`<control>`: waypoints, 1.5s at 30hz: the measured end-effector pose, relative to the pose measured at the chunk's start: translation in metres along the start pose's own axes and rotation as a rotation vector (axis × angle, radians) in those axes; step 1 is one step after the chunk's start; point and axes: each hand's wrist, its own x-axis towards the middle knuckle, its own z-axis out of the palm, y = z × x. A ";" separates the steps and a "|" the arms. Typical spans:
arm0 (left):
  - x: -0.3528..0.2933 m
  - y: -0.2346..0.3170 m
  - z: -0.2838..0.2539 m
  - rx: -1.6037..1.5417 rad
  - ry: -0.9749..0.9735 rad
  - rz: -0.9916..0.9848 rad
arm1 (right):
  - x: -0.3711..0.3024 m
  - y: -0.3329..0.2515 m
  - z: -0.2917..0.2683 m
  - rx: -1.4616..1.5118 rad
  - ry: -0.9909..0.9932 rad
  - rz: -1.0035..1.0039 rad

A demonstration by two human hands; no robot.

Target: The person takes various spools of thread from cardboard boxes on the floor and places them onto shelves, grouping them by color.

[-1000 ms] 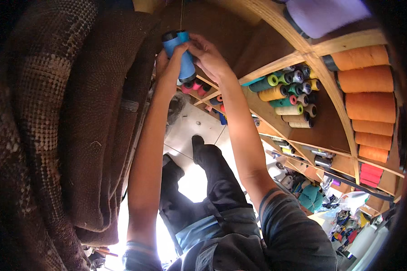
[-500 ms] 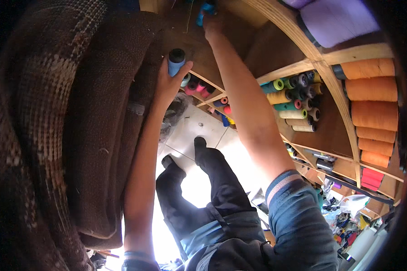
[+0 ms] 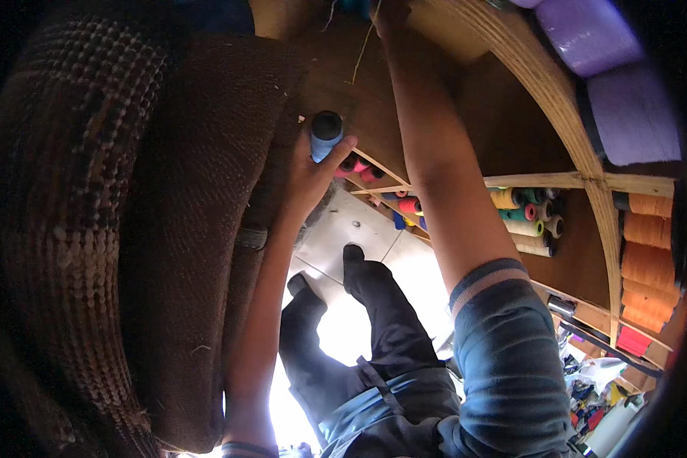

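My left hand (image 3: 310,177) is wrapped round a spool of light blue thread (image 3: 326,149), its black end facing up. The hand is beside the brown knitted fabric and in front of the wooden shelf. My right arm stretches up into a shelf compartment (image 3: 359,95). At the top edge my right hand (image 3: 390,17) is in shadow and partly cut off, so its fingers do not show clearly. Blue thread (image 3: 353,6) appears right beside it, but whether the hand grips it I cannot tell. A loose yellowish strand (image 3: 365,49) hangs near that hand.
Thick brown knitted fabric (image 3: 183,229) fills the left side. Wooden shelves on the right hold purple spools (image 3: 637,114), orange spools (image 3: 647,263) and a stack of mixed thread spools (image 3: 530,217). Pink spools (image 3: 365,169) lie in lower compartments. Below is a tiled floor (image 3: 343,237).
My right hand has moved up, deeper toward the top edge, and its blue spool is mostly out of view. My left hand, still holding its spool, appears lower and further right as the view shifts.
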 end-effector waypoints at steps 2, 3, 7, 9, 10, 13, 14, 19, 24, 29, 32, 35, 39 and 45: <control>0.000 -0.004 -0.003 0.003 -0.002 0.022 | -0.010 -0.002 0.003 0.034 -0.007 0.013; 0.001 -0.006 -0.004 0.004 -0.005 0.033 | -0.014 -0.005 0.004 0.056 -0.007 0.019; 0.005 -0.012 0.002 -0.007 -0.017 0.033 | -0.027 -0.007 -0.008 0.163 -0.018 0.049; 0.009 -0.016 0.003 0.056 -0.014 0.010 | -0.041 -0.016 -0.015 0.314 -0.040 0.113; 0.008 -0.022 0.005 0.031 -0.022 0.009 | -0.053 -0.021 -0.022 0.401 -0.052 0.155; 0.011 -0.027 -0.005 -0.005 -0.042 0.024 | -0.111 -0.051 -0.048 0.893 -0.154 0.434; 0.011 -0.028 0.000 0.007 -0.041 0.015 | -0.127 -0.054 -0.069 0.857 -0.230 0.439; 0.010 -0.025 -0.002 -0.112 -0.025 0.047 | -0.199 -0.086 -0.153 0.295 -0.744 0.236; 0.008 -0.023 -0.004 -0.018 0.020 0.162 | -0.198 -0.090 -0.154 0.243 -0.771 0.154; 0.003 -0.009 0.005 -0.030 0.053 0.075 | -0.123 -0.041 -0.101 0.090 -0.163 -0.044; 0.000 -0.009 -0.002 -0.034 0.064 0.026 | -0.103 -0.044 -0.082 -0.025 -0.053 -0.062; 0.001 -0.008 -0.006 -0.006 0.065 0.054 | -0.075 -0.027 -0.070 0.007 0.017 -0.106; 0.001 -0.011 0.001 -0.049 0.064 0.020 | -0.043 0.000 -0.058 -0.072 0.059 -0.115; 0.001 -0.015 -0.001 -0.037 0.020 0.059 | -0.008 0.019 -0.031 -0.143 0.087 -0.104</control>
